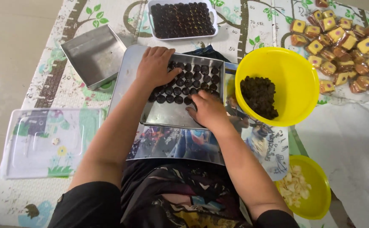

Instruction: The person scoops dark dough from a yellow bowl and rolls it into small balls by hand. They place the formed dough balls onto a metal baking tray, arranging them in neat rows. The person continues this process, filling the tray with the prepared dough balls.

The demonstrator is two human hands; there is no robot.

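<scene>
Over round dark sweets (193,76) in steel tray (167,116), left hand (155,66) flat, right hand (207,110) pinching one.

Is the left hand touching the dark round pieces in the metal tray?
Touching. In the head view, the left hand lies flat on the dark round pieces in the metal tray, covering several, with no gap visible.

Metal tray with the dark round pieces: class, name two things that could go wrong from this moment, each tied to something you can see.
1. The left hand lies flat on the rows of dark round pieces in the metal tray; pressing could squash or shift them.
2. The yellow bowl of dark filling stands right beside the tray, close to the right hand; a nudge from that forearm might tip or spill it.
</scene>
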